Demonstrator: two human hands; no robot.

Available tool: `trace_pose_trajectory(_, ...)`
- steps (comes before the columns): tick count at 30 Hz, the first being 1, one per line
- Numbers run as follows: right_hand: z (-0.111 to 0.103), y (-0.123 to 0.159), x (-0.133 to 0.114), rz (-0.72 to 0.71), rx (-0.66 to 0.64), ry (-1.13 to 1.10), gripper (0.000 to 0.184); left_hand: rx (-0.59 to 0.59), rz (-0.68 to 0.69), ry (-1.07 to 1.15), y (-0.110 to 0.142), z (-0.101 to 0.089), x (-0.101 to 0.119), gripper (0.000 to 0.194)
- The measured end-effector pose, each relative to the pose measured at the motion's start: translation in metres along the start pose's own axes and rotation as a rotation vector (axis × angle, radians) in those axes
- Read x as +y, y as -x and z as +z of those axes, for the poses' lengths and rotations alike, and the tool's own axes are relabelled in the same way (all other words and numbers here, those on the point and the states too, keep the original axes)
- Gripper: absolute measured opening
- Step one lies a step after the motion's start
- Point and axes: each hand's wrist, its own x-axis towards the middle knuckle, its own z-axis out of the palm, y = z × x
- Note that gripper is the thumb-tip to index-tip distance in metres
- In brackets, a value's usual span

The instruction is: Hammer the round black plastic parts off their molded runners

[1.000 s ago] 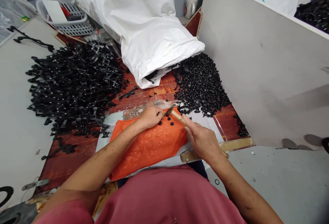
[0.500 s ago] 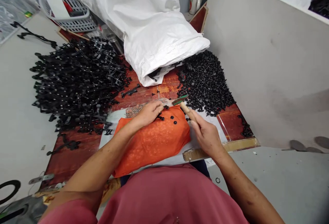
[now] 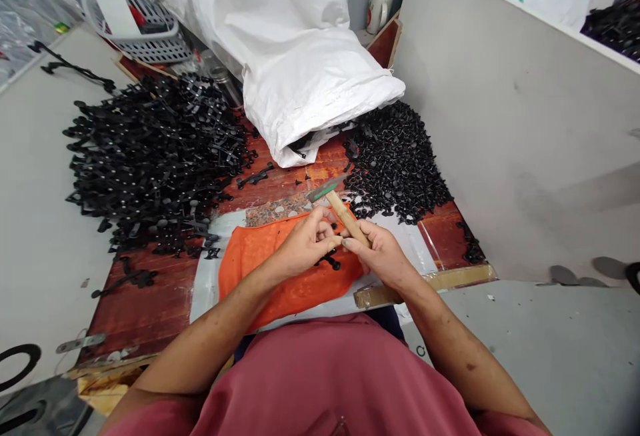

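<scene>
My right hand (image 3: 385, 254) grips a hammer (image 3: 347, 217) by its wooden handle. The grey and green hammer head points up and to the left. Just left of it, my left hand (image 3: 306, 243) has its fingers pinched on a black plastic piece (image 3: 330, 261) with round knobs, partly hidden by the fingers. The fingertips of both hands meet over an orange cloth (image 3: 270, 309). Behind the cloth lies a speckled slab (image 3: 267, 213), its right part covered by the cloth and hand.
A tangled heap of black plastic pieces (image 3: 150, 163) stands at the left, and a pile of small black studs (image 3: 400, 163) at the right. Between them a white sack (image 3: 300, 63) opens toward me. Pale boards (image 3: 505, 109) flank the red-brown table (image 3: 135, 316). A basket (image 3: 155, 46) stands far left.
Both hands have come together over the cloth. The hammer has swung left and its head now tilts up-left. The left hand has lifted the black plastic piece and moved nearer to me.
</scene>
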Motion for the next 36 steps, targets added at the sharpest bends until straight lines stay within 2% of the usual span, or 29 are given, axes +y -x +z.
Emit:
trace_pose_trajectory(3,0.004,0.01,0.002,0.023,0.128,-0.037,0.013,0.345,0.125,-0.254,0.011,-0.01,0.002,0.027)
trace_pose_trajectory(4,0.005,0.013,0.002,0.0,0.199,-0.03,0.013,0.44,0.119,-0.3,0.016,-0.013,0.001,0.023)
trace_pose_trajectory(5,0.007,0.017,0.002,-0.032,0.269,-0.017,0.012,0.481,0.085,-0.312,0.02,-0.015,0.0,0.02)
trace_pose_trajectory(6,0.01,0.021,0.003,-0.07,0.334,-0.002,0.012,0.468,0.032,-0.301,0.024,-0.016,-0.002,0.02)
trace_pose_trajectory(8,0.016,0.027,0.005,-0.142,0.412,0.029,0.01,0.363,-0.06,-0.252,0.028,-0.013,-0.007,0.025)
trace_pose_trajectory(10,0.024,0.032,0.007,-0.186,0.405,0.076,0.009,0.26,-0.071,-0.19,0.028,-0.003,-0.013,0.03)
trace_pose_trajectory(13,0.034,0.038,0.005,-0.214,0.267,0.19,0.013,0.193,-0.066,-0.012,0.022,0.011,-0.017,0.037)
trace_pose_trajectory(16,0.031,0.042,-0.003,-0.263,0.095,0.248,0.011,0.2,-0.113,0.053,0.014,0.007,-0.015,0.036)
trace_pose_trajectory(19,0.011,0.048,-0.009,-0.223,0.055,0.241,0.022,0.182,-0.062,-0.217,0.006,-0.018,-0.014,0.031)
trace_pose_trajectory(22,-0.02,0.057,0.002,-0.041,0.134,0.315,0.025,0.038,0.025,-0.537,-0.002,-0.039,-0.019,0.036)
trace_pose_trajectory(24,-0.037,0.065,0.016,0.05,0.209,0.418,0.033,-0.017,0.065,-0.649,-0.005,-0.042,-0.025,0.039)
trace_pose_trajectory(26,-0.046,0.073,0.031,0.097,0.216,0.512,0.036,-0.025,0.092,-0.711,-0.005,-0.037,-0.029,0.04)
trace_pose_trajectory(30,-0.043,0.084,0.048,0.164,0.177,0.621,0.042,-0.012,0.106,-0.797,-0.006,-0.023,-0.033,0.044)
trace_pose_trajectory(36,-0.036,0.084,0.05,0.202,0.177,0.672,0.042,-0.035,0.128,-0.87,-0.012,-0.019,-0.037,0.045)
